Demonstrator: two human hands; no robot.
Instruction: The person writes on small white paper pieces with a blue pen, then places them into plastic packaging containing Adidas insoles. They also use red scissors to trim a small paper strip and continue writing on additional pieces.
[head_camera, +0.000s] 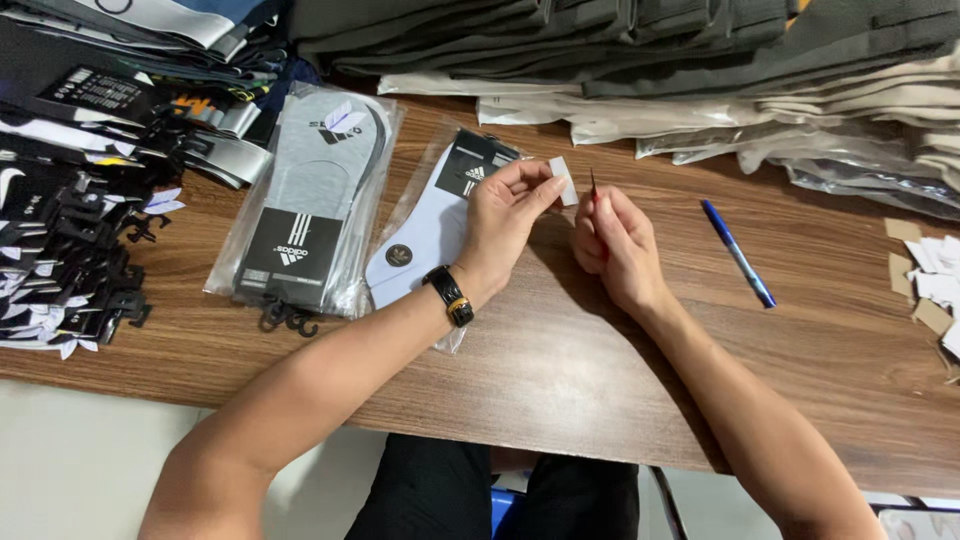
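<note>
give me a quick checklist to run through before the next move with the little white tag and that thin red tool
1. Small white tag pinched in the left hand fingertips: ok.
2. Thin red tool in the right hand grip, tip pointing up: ok.
3. Tool tip meets the tag: not ok, they are close but apart.
4. White sock pack within reach, lying under the left hand: ok.
5. Blue pen out of the way on the wooden table, to the right of the hands: ok.
6. What the tool's tip is, needle or blade: cannot tell, too small.
</note>
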